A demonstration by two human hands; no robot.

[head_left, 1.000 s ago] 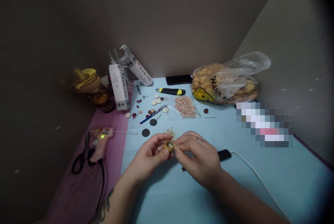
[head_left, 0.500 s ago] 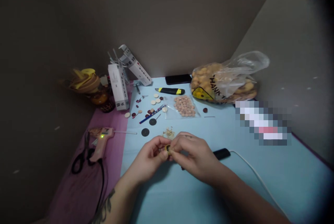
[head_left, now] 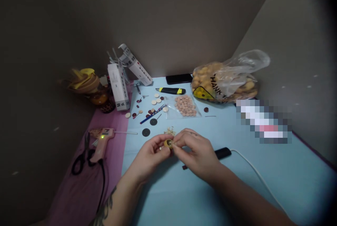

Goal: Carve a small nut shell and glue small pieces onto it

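In the head view, the left hand (head_left: pixel 151 154) is clamped on a small hollow shell (head_left: pixel 166 144) above the tabletop (head_left: pixel 168 205), while the right hand (head_left: pixel 198 154) brings its fingertips together at the rim, any pinched object hidden. Pale crumbs (head_left: pixel 170 130) lie just beyond, and the right hand partly covers a black corded tool (head_left: pixel 223 153). Farther back lie a bead packet (head_left: pixel 186 105) and a utility knife (head_left: pixel 172 91), with a glue gun (head_left: pixel 101 145) off left.

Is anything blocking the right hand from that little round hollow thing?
Nothing that I can see. The left hand holds the hollow thing, and the right hand has its fingertips right by the opening. The crumbs lie beyond, not between.
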